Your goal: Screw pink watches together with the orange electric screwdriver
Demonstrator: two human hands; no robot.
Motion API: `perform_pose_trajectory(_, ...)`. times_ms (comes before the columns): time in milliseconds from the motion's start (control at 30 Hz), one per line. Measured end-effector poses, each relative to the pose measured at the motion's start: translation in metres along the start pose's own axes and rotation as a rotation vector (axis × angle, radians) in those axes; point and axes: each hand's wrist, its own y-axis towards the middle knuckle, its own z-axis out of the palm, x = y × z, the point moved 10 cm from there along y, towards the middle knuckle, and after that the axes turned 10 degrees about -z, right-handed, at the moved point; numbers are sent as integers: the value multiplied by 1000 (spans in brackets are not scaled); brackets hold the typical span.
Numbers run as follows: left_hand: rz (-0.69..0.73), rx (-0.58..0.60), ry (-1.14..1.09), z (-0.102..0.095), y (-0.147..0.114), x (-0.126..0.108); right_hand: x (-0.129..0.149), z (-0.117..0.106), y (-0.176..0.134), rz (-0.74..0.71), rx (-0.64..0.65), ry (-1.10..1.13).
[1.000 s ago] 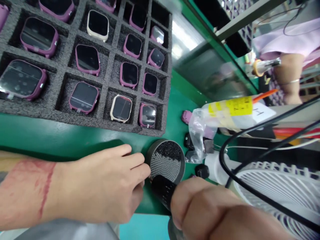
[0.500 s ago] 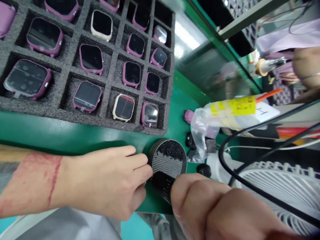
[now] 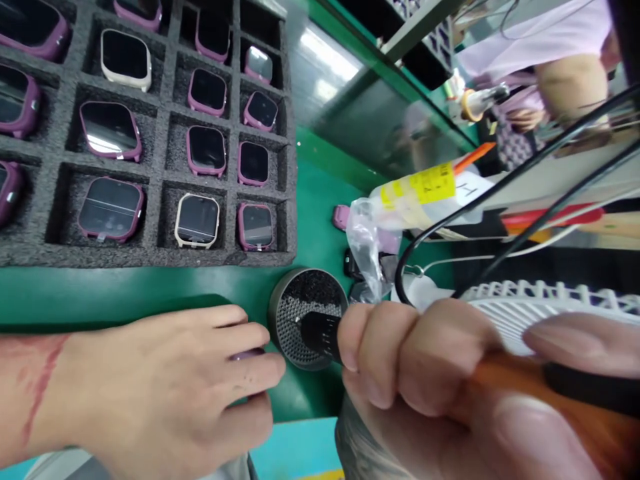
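The one camera sits on my head, looking forward and down at the bench (image 3: 316, 183). My right hand (image 3: 425, 363) is nearest the lens (so near it looms large at lower right), while my left hand (image 3: 175, 380) lies farther off. The tray (image 3: 130, 255) runs out of frame at top and left; upper right, the view reaches a co-worker's arm (image 3: 575, 87).

right hand (image 3: 425, 373): grips screwdriver (image 3: 321, 333) over round dish (image 3: 289, 333) | left hand (image 3: 190, 380): alongside
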Motion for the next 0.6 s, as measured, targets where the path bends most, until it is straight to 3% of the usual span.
perform_pose_trajectory(133,-35,-58,72,0,1,2,2,12,-4,-124,-133,29)
perform_pose_trajectory(333,-107,-15,86,10,0,6,3,17,-7,-149,-87,41)
perform_pose_trajectory(600,-126,-48,139,5,2,7,3,16,-6,-128,-110,-10)
